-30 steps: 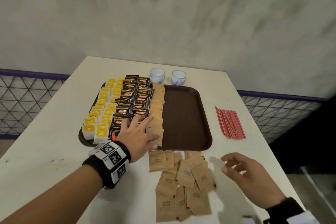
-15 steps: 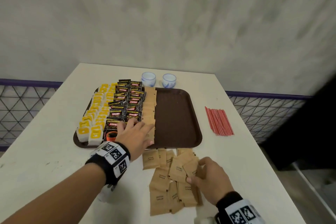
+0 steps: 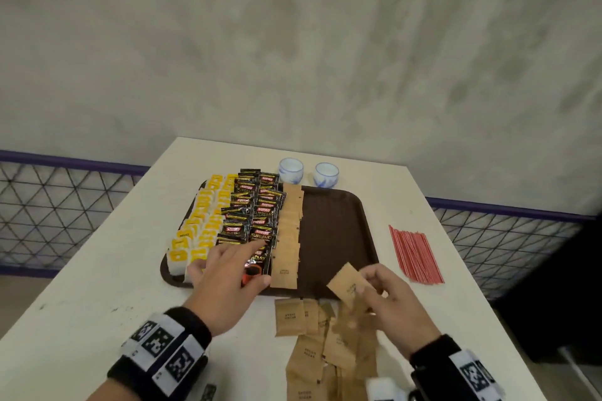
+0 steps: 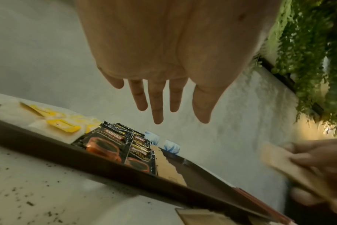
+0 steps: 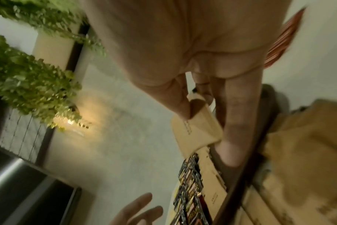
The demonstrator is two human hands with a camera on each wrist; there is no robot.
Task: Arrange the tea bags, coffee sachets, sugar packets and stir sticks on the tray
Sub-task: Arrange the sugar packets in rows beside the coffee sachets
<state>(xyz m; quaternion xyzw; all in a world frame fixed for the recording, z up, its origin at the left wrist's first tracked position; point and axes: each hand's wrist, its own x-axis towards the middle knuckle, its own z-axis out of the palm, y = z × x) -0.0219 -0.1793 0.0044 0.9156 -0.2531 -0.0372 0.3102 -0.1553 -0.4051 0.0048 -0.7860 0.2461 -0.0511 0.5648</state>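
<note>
A dark brown tray [image 3: 335, 231] holds rows of yellow-tagged tea bags [image 3: 202, 221], black coffee sachets [image 3: 257, 215] and a column of brown sugar packets [image 3: 288, 238]. My left hand [image 3: 228, 267] hovers flat over the near coffee sachets, fingers [image 4: 158, 105] straight and holding nothing. My right hand [image 3: 384, 293] pinches one brown sugar packet [image 3: 347, 282] above the tray's near edge; the same sugar packet [image 5: 196, 129] shows between thumb and fingers. Loose sugar packets [image 3: 319, 345] lie in a pile on the table. Red stir sticks [image 3: 415, 254] lie right of the tray.
Two small white-and-blue cups [image 3: 308, 172] stand behind the tray. The white table [image 3: 91, 290] ends at a grey wall behind, with wire-mesh railing [image 3: 55, 212] on both sides. The tray's right half is bare.
My right hand went down to the loose pile, took one sugar packet and lifted it toward the tray's near edge. My left hand drew back slightly from the sugar column onto the coffee sachets.
</note>
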